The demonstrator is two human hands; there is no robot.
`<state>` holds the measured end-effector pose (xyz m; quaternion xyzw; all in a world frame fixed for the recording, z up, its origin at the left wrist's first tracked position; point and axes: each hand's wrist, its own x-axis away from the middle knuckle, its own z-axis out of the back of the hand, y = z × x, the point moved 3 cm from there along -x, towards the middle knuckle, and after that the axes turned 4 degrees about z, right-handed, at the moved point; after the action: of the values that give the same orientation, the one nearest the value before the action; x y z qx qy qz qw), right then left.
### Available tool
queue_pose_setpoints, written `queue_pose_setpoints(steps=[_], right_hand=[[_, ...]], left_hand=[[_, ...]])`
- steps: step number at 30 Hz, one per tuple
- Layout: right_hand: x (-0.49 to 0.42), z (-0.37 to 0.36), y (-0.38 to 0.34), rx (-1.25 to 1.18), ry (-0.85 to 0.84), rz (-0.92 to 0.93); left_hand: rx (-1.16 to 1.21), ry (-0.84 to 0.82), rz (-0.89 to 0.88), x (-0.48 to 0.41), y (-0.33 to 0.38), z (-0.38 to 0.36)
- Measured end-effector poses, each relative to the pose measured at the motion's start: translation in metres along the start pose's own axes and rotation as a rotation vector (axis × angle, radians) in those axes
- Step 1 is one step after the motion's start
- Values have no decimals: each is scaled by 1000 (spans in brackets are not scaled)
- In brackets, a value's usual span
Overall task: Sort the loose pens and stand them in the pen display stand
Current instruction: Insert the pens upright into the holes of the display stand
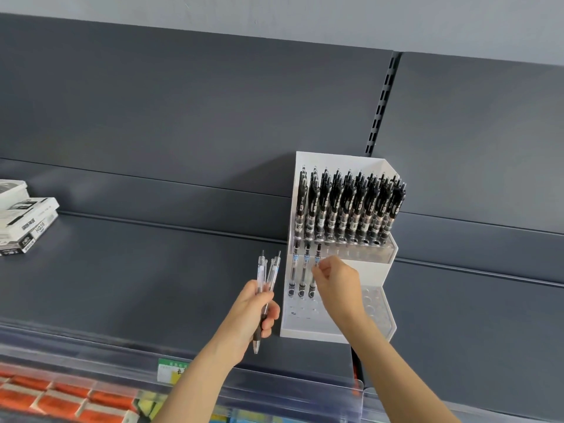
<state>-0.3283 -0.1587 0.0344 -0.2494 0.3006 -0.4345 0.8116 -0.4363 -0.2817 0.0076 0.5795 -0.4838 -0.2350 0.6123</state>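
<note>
Surface: a dark grey metal shelf (152, 270) with a matching back panel (213, 117); a slotted upright (381, 102) divides the panel into two bays; a pale grey wall (274, 13) shows above it.

A clear plastic rail (274, 389) runs along the shelf's front edge; it carries a green price label (168, 372) whose characters are too blurred to read. Below the rail lie orange-and-white packs (36, 398).

At the shelf's left edge stands a stack of white boxes (27, 221); one end face bears print that looks like "HQ15"; the other print is illegible.

The white pen display stand (370, 277) sits toward the right of the shelf, its back against the panel, just below the slotted upright. The upper tier holds a full row of black-clipped pens (351, 206), upright; white lettering runs along the clips but cannot be read. The lower tier holds three pens (302, 270) in its leftmost holes; each barrel carries a pale blue label, unreadable.

Left hand (259, 312): fingers wrapped round a bundle of loose pens (265, 276) with clear barrels, held upright over the shelf just left of the stand; one dark grip section projects below the fist.

Right hand (337, 280): fingers curled, thumb and forefinger pinching the rightmost pen (317, 257) of the three, in front of the lower tier.
</note>
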Motion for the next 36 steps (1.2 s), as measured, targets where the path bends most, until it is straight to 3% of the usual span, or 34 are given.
queue_pose_setpoints(steps=[11,18,22,25,29,36], right_hand=[[18,10,-1,-138,49,-37],[40,6,-17,-504,-227,-105],[40,15,-11,-464,-162,-113],[33,34,-5,-418,-8,-95],[20,57,2,-373,185,-91],[6,40,-3,-170,107,-20]], left_hand=[[51,-75,-59,6,5,-7],[14,-171,-50,11,3,-26],[-75,-112,-27,7,2,-28],[-242,8,-64,5,1,-20],[-273,70,-56,5,0,-12],[-111,-18,-26,8,-3,-15]])
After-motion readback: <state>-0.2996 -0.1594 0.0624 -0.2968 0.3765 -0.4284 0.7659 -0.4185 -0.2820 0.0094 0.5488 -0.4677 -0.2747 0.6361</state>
